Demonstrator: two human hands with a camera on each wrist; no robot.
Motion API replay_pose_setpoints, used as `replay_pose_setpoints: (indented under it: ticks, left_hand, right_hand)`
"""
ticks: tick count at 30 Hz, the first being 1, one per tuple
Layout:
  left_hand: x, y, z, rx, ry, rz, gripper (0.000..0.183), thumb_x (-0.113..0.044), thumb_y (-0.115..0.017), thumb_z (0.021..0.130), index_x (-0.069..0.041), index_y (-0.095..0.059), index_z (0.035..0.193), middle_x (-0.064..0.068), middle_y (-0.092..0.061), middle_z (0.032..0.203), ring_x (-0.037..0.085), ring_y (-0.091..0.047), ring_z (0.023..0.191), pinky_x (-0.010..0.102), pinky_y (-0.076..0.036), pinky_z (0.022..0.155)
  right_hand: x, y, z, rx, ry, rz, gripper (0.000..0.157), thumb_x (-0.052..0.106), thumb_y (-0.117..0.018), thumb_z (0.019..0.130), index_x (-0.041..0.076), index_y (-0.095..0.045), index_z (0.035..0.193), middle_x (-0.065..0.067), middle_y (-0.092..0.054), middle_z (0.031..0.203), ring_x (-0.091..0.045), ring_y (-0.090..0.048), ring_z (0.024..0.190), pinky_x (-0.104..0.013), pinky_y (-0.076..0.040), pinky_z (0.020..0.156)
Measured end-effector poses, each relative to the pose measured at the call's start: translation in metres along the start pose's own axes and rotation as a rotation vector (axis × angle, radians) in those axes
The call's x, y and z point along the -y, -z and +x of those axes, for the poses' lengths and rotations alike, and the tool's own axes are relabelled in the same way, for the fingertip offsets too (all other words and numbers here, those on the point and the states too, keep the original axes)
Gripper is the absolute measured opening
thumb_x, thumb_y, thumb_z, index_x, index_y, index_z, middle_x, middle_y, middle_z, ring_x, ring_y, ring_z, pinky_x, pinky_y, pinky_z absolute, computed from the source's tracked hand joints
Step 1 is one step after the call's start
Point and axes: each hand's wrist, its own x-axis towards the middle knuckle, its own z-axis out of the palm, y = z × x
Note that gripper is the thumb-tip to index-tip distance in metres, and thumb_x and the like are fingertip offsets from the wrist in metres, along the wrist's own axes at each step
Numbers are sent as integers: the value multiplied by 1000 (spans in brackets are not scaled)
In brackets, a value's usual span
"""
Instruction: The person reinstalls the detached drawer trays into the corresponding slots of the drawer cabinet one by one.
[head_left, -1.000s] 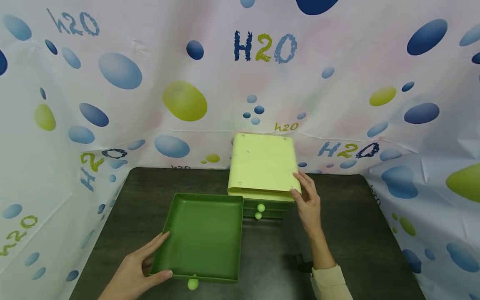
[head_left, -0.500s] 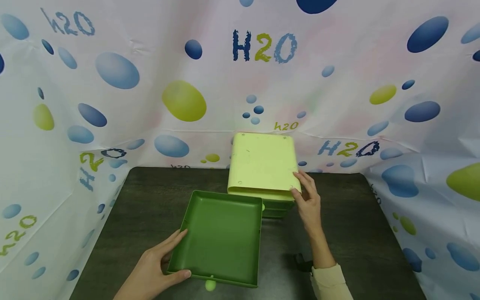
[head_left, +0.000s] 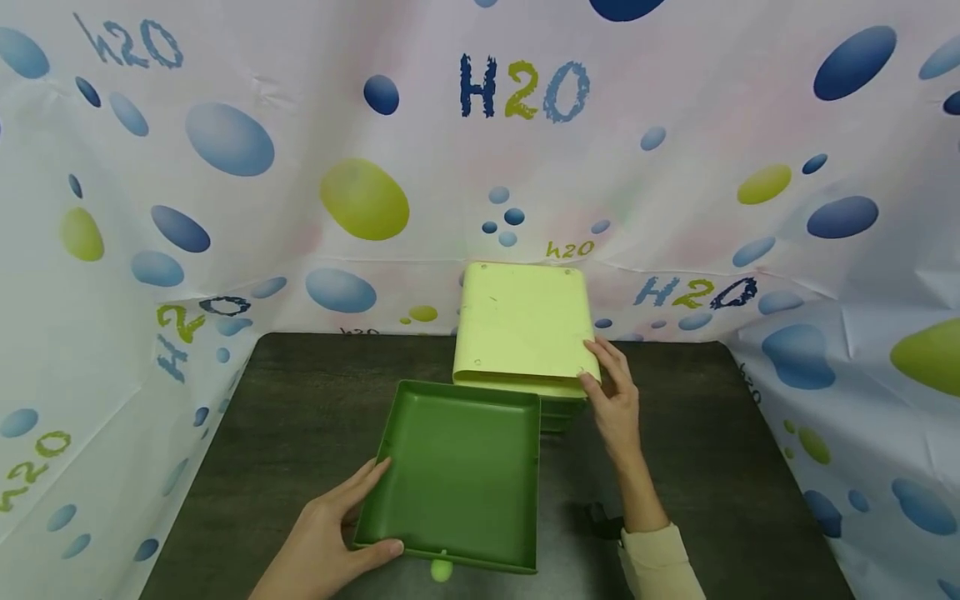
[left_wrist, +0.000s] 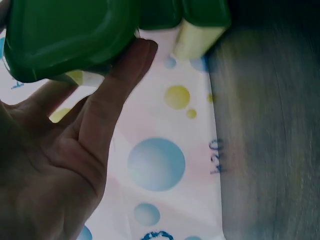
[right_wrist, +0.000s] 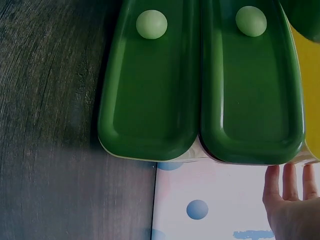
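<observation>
My left hand [head_left: 330, 525] grips a shallow green drawer [head_left: 453, 475] at its near left corner, thumb at the front wall and fingers along the left side. A pale green knob [head_left: 442, 571] sticks out from the drawer's near wall. Behind it stands a yellow drawer cabinet [head_left: 525, 325], its top slot unfilled. Fingertips of my right hand [head_left: 617, 417] touch the cabinet's right side, with the thumb at the front top corner. Two green drawers, one [right_wrist: 150, 85] beside the other [right_wrist: 252, 85] in the right wrist view, sit closed in the cabinet.
The cabinet stands on a dark wooden table [head_left: 300, 417]. A white sheet [head_left: 420, 50] with blue and green spots hangs behind and at both sides. A small black object [head_left: 603, 521] shows beside the right forearm.
My left hand has carried the green drawer to the right, in front of the cabinet, where it now covers the knobs of the lower drawers. My right hand stays at the cabinet.
</observation>
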Motion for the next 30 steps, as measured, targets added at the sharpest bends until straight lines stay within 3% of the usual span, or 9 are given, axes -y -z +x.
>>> replay_pose_setpoints:
  ticks: [4, 7, 13, 21, 26, 30]
  left_hand:
    - [-4, -7, 3, -1, -16, 13, 90, -43, -80, 83, -15, -35, 156, 27, -23, 159, 27, -69, 105, 19, -56, 70]
    - [-6, -11, 5, 10, -25, 5, 91, -44, -80, 83, -14, -34, 156, 27, -23, 159, 25, -69, 106, 19, -56, 71]
    - [-14, -18, 10, 34, -33, -10, 93, -47, -80, 81, -14, -35, 156, 28, -23, 159, 31, -66, 111, 22, -57, 73]
    - [-18, -24, 10, 29, -28, -25, 94, -45, -81, 81, -14, -34, 156, 28, -22, 159, 30, -67, 109, 20, -56, 73]
    - [-21, -29, 8, 20, -44, -7, 94, -44, -80, 82, -9, -33, 156, 28, -24, 158, 24, -69, 103, 20, -56, 71]
    - [-25, -32, 8, 13, -55, 13, 94, -43, -80, 83, -7, -33, 155, 27, -26, 158, 26, -69, 103, 20, -56, 70]
  right_hand:
    - [-10, 2, 1, 5, 13, 9, 42, -14, -53, 96, -12, -51, 138, -30, -35, 148, -18, -42, 137, -19, -47, 94]
    - [-20, 5, 1, -4, 30, -16, 40, -13, -49, 98, -11, -51, 138, -31, -36, 147, -22, -40, 139, -22, -41, 104]
    - [-25, 13, -4, -43, 11, -60, 37, 3, -41, 106, -2, -56, 139, -18, -43, 150, -27, -35, 142, -29, -29, 113]
    - [-24, 11, -1, -13, 16, -25, 37, -2, -43, 104, -5, -55, 139, -23, -41, 150, -28, -35, 142, -28, -32, 112]
    - [-24, 10, 1, -6, 29, -6, 37, -5, -42, 103, -8, -54, 138, -25, -41, 149, -28, -37, 140, -28, -35, 110]
    - [-23, 11, 1, -6, 25, -19, 37, -5, -43, 103, -7, -55, 138, -24, -42, 149, -25, -39, 139, -26, -37, 108]
